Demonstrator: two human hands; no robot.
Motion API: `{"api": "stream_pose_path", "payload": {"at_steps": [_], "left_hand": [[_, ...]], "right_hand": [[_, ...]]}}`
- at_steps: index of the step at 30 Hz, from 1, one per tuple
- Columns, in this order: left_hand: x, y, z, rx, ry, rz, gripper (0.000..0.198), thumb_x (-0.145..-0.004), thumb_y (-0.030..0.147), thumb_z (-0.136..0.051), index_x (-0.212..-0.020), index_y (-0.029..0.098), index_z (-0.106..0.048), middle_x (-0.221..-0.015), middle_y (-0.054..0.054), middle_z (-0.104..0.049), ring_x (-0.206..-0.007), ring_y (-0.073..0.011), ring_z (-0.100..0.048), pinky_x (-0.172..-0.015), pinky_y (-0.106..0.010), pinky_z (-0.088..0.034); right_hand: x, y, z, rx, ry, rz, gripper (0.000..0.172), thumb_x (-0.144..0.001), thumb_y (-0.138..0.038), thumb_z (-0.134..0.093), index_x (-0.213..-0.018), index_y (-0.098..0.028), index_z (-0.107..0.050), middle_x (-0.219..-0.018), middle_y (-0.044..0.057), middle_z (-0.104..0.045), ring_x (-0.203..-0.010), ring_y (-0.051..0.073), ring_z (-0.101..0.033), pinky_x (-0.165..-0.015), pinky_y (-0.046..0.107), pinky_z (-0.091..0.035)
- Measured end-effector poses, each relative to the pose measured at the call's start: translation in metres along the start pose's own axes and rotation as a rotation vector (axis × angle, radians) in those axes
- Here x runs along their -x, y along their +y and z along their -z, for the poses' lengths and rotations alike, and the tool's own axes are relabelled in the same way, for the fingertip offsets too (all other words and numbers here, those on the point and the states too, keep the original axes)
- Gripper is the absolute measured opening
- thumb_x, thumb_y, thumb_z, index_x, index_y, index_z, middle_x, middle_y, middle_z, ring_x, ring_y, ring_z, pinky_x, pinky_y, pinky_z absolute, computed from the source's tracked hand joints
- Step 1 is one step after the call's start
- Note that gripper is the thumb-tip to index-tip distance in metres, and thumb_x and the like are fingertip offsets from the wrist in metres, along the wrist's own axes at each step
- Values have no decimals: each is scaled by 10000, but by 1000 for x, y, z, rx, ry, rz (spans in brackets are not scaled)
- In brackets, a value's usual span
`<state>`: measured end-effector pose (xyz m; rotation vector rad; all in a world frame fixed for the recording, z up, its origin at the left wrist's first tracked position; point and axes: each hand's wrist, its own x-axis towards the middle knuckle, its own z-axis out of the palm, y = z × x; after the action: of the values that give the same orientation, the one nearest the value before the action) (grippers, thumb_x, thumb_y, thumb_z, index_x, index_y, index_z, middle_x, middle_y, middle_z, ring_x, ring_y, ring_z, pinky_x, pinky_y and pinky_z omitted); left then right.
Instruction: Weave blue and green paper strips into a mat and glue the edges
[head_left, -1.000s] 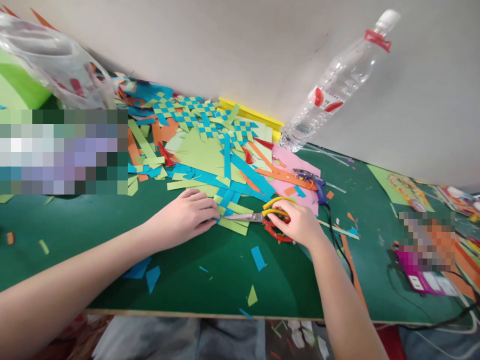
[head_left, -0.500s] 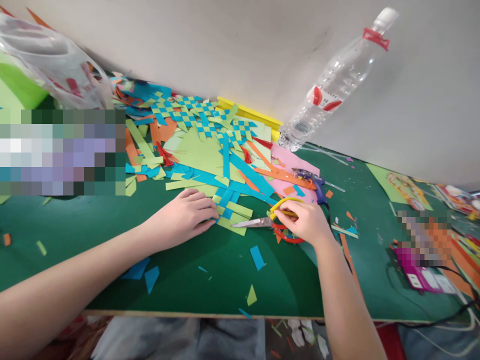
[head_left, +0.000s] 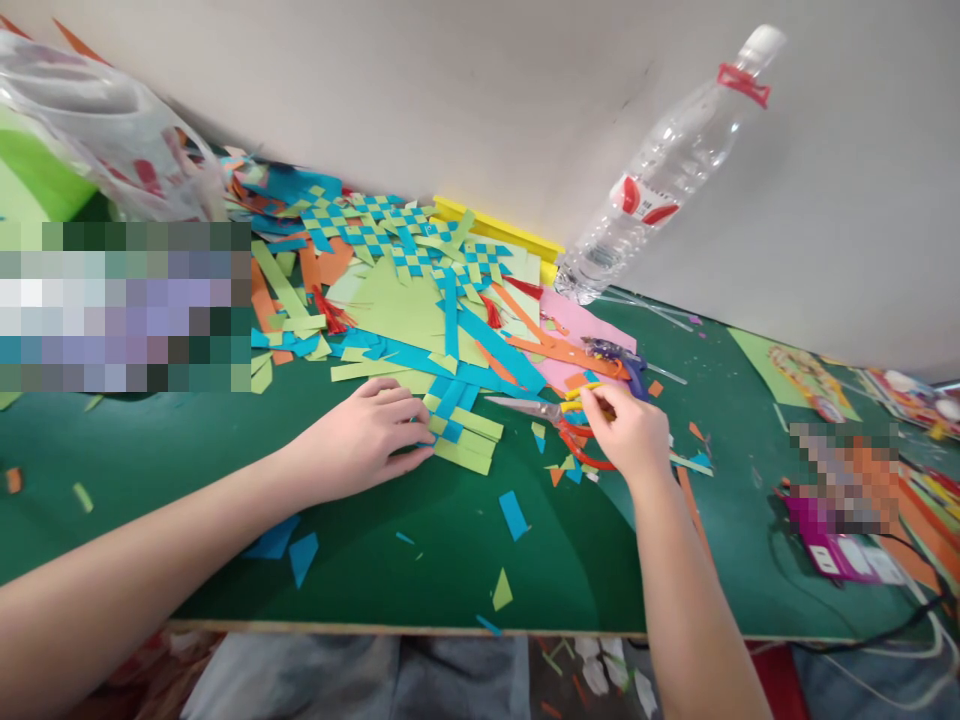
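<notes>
My left hand [head_left: 371, 432] rests on the left side of a small woven piece of green and blue paper strips [head_left: 469, 440], its fingertips at the weave. To the right, my right hand [head_left: 626, 430] grips scissors [head_left: 529, 406] by their yellow and red handles. The scissor blades point left and lie close together, just above the loose green strip ends and off the paper. Several finished blue-and-green woven pieces [head_left: 367, 225] lie in a pile behind, by the wall.
A clear plastic bottle [head_left: 652, 190] leans on the wall. A plastic bag [head_left: 112, 130] stands at the back left. A glue gun [head_left: 634, 375] lies behind my right hand. Paper scraps [head_left: 514, 515] dot the green table [head_left: 337, 570]. A purple box [head_left: 832, 550] sits at right.
The scissors have moved up and to the right, off the woven piece, with my right hand. My left hand has stayed nearly still.
</notes>
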<state>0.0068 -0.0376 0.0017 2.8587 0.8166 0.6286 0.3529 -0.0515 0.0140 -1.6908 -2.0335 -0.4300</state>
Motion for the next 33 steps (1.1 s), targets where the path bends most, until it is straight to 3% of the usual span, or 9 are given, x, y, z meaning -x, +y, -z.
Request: {"api": "stream_pose_path", "payload": {"at_steps": [8, 18, 26, 33], "left_hand": [[-2, 3, 3, 21, 27, -41, 214, -931, 257, -525, -754, 201, -632, -783, -3, -657, -764, -152, -586, -909, -365, -419], [1, -1, -2, 7, 44, 18, 198, -958, 254, -493, -1067, 217, -655, -1073, -59, -660, -989, -196, -613, -907, -354, -448], [3, -4, -5, -20, -14, -8, 185, -947, 260, -518, -1026, 255, -685, -1040, -39, -673, -982, -205, -609, -917, -382, -434], [2, -2, -3, 12, -2, -12, 195, -957, 282, -502, -905, 220, -679, -966, -23, -691, -917, -179, -616, -934, -380, -420]], "right_hand": [[0, 2, -5, 42, -43, -132, 270, -904, -372, -506, -780, -198, -670, -677, 22, -729, -576, 156, -660, -527, 232, -347], [-1, 2, -7, -42, -208, -186, 238, -899, -357, -499, -846, -216, -684, -759, 25, -749, -670, 188, -698, -564, 254, -378], [-2, 1, -4, 53, -287, -186, 225, -895, -366, -514, -865, -228, -690, -726, 26, -747, -649, 205, -699, -545, 256, -363], [-1, 1, -4, 68, -263, -163, 217, -898, -353, -518, -850, -224, -687, -738, 21, -749, -657, 193, -700, -554, 245, -370]]}}
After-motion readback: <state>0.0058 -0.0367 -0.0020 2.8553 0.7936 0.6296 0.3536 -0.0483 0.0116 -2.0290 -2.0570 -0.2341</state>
